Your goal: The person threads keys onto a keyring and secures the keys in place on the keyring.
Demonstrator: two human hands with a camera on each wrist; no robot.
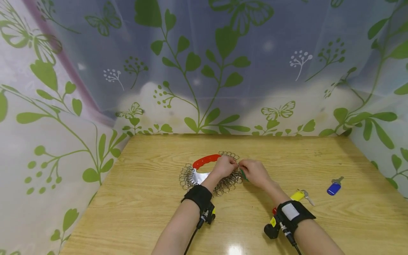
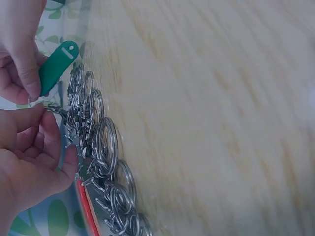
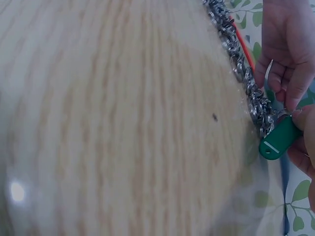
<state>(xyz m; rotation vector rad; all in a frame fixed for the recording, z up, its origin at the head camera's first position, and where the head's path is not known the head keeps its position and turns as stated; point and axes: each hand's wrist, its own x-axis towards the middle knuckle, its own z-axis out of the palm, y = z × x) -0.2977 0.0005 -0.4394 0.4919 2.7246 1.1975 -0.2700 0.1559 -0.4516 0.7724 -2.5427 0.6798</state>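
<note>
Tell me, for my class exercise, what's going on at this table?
A person is working with both hands beside a red handle with a bunch of metal rings. The right hand grips a green tag; the left hand appears to pinch a small metal clip at the bunch's edge. Whether tag and clip are joined is unclear. To the person's right, a yellow tag and a blue tag, each with a key, lie on the table.
</note>
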